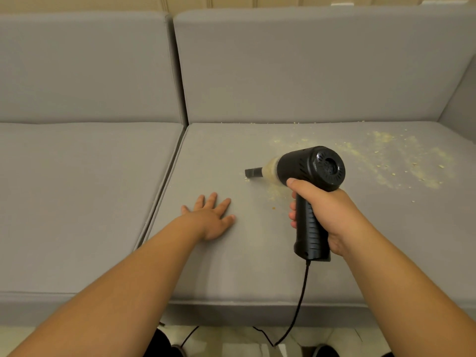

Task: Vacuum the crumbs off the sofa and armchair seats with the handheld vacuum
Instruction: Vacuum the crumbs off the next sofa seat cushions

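Vacuuming the right-hand sofa seat, nozzle down among the crumbs

Trailing off the front edge of the sofa [231, 292], a black cord [300, 302] drops from the butt of the handheld vacuum [306, 171] toward the pale floor [231, 341]; dark shoe tips show at the bottom edge of the view

Just past that front edge, both forearms reach in over the right seat cushion [231, 253]; the left hand [211, 220] lies palm down on the cushion near its left seam, fingers straight and spread, holding nothing; the right hand [327, 215] is wrapped round the vacuum's ribbed black grip, fingers curled on the left face, thumb up by the motor housing

Further in, around the middle of the cushion, the vacuum's body points left; its round vented rear faces the camera; the clear dust cup shows pale debris inside; the short black nozzle [253, 172] sits at or just above the fabric beside a few specks, and contact cannot be told

Beyond, pale crumbs [401, 161] scatter toward the cushion's right edge and back right corner, with a thin line along the rear seam; a lighter dusting lies beneath the vacuum; the left seat cushion [77, 202] looks nearly free of them; grey back cushions [296, 68] stand behind, a cream wall above
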`<state>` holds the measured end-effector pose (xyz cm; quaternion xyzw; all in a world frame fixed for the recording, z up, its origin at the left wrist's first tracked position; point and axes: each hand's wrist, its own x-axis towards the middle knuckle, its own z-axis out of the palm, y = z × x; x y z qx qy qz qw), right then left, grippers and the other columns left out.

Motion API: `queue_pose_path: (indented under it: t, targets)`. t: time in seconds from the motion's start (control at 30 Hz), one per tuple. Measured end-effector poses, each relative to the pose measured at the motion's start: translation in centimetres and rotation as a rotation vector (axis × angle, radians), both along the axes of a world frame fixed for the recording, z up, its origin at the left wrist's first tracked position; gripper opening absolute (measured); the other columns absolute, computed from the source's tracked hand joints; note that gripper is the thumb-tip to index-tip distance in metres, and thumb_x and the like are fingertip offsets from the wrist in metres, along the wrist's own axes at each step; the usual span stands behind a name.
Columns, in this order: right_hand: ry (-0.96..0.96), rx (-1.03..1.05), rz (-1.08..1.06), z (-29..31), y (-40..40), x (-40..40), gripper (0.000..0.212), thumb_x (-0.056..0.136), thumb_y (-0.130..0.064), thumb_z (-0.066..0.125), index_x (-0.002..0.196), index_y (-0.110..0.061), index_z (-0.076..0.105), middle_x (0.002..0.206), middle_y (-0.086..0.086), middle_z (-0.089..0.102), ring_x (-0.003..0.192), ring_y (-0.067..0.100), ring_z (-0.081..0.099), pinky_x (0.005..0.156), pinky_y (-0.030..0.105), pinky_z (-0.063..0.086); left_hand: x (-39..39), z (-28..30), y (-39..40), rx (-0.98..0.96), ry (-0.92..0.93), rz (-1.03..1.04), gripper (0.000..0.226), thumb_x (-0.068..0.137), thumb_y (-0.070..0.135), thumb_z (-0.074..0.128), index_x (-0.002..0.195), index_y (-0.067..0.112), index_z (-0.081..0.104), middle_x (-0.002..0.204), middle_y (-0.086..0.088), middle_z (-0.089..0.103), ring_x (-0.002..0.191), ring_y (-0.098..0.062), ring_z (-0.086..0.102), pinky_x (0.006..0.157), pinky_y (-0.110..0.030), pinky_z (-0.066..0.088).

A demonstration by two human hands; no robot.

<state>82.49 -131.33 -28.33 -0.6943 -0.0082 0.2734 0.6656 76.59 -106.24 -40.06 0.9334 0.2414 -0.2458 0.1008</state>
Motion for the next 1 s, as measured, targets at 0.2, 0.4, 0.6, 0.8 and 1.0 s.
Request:
queue_pose_path:
  t: [0.2, 0.4, 0.6, 0.8, 1.0]
  targets:
    - [0.007, -0.02, 0.034, 0.3, -2.2, -0.4, 0.036, 0.087, -0.033, 0.084, 0.106, -0.003, 0.073, 0.078, 0.013, 0.074, 0.064, 0.023, 0.072, 0.058, 0.032, 0.061, 0.1, 0.1, -0.4, 0.004, -0.006, 0.01, 0.07, 0.1, 0.074, 0.018, 0.16, 0.05, -0.008, 0.171, 0.008, -0.02, 0.158, -0.026, -0.017, 0.121, -0.07, -0.001]
    - [0.075, 0.034, 0.054, -0.3, -1.0, 0.1, 0.039, 0.087, -0.037, 0.083, 0.103, -0.003, 0.073, 0.078, 0.012, 0.072, 0.066, 0.024, 0.071, 0.062, 0.034, 0.062, 0.1, 0.0, -0.5, 0.001, 0.003, 0.005, 0.07, 0.1, 0.074, 0.019, 0.16, 0.05, -0.009, 0.171, 0.007, -0.021, 0.158, -0.027, -0.018, 0.12, -0.07, -0.002]
    - [0.052, 0.049, 0.022, -1.6, 3.5, 1.7, 0.04, 0.088, -0.038, 0.084, 0.107, -0.004, 0.074, 0.083, 0.012, 0.075, 0.065, 0.02, 0.074, 0.062, 0.034, 0.064, 0.6, -0.2, 0.1, -0.014, -0.016, -0.011, 0.068, 0.101, 0.072, 0.018, 0.16, 0.05, -0.009, 0.171, 0.007, -0.021, 0.158, -0.025, -0.018, 0.121, -0.067, -0.005]
    - [0.059, 0.088, -0.012, -3.5, 7.7, 4.8, 0.038, 0.089, -0.036, 0.085, 0.109, -0.006, 0.073, 0.082, 0.01, 0.075, 0.066, 0.02, 0.075, 0.072, 0.04, 0.067, 1.7, -0.4, 0.5, -0.009, -0.033, -0.039, 0.068, 0.102, 0.069, 0.017, 0.16, 0.049, -0.011, 0.17, 0.006, -0.023, 0.157, -0.025, -0.021, 0.122, -0.065, -0.009]
    - [-0.006, 0.077, -0.115, -4.7, 8.9, 6.4, 0.024, 0.091, -0.031, 0.083, 0.095, -0.011, 0.071, 0.082, 0.01, 0.072, 0.069, 0.021, 0.071, 0.081, 0.046, 0.064, 2.9, -0.6, 0.8, -0.005, -0.048, -0.06, 0.068, 0.102, 0.07, 0.017, 0.161, 0.048, -0.01, 0.17, 0.005, -0.022, 0.157, -0.025, -0.021, 0.122, -0.062, -0.011]
